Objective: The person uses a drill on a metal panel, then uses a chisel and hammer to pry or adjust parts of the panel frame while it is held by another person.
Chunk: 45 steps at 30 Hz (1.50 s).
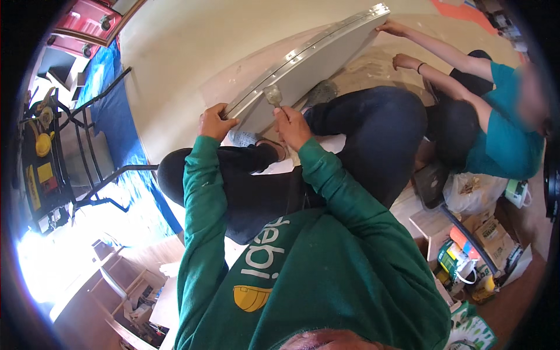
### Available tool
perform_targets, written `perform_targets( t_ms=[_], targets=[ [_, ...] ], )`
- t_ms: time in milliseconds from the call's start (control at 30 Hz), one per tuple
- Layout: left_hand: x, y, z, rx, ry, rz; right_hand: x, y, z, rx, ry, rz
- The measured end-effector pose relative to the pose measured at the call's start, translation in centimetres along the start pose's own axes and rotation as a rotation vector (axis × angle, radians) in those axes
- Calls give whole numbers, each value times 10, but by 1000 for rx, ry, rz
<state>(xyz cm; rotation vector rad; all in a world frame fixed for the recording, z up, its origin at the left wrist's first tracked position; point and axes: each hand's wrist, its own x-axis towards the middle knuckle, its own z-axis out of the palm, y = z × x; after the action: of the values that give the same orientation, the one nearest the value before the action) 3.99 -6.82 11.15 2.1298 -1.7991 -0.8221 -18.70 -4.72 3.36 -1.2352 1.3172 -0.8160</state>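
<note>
Left hand (214,121): clamped on the grey panel's (326,55) near edge.
Right hand (291,125): fist closed around one small brush (273,95), touching that edge.
Co-worker: two hands (392,27) steady the far end.
Room: bare wall (204,41) beyond.

At four o'clock sit a brown cardboard box (493,233), a green-and-yellow carton (448,261) beside it, and a white plastic bag (473,192) just above; a green printed bag (473,332) lies at five o'clock.

We are looking steeply down from a single head-worn fisheye, close over our green sleeves. It is facing a grey panel (303,70), edges bending at the rim
</note>
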Motion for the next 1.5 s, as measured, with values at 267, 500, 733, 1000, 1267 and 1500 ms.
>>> perform_targets(
  t_ms=[267,500,733,1000,1267,1500],
  targets=[
    [-1,-3,-2,40,21,-21,22,-26,-29,-239,-107,-83],
    [6,1,1,19,-15,-36,34,-36,-54,-355,-193,-132],
    [-1,-7,7,-23,46,-36,26,-26,-41,-291,-140,-59],
    [4,0,1,4,-17,-97,12,-30,-18,22,-136,186],
    [-3,-11,9,-97,-4,-71,9,-28,-29,-315,-5,-179],
    [1,-16,3,-40,12,-86,14,-35,-11,82,-187,234]
  ],
)
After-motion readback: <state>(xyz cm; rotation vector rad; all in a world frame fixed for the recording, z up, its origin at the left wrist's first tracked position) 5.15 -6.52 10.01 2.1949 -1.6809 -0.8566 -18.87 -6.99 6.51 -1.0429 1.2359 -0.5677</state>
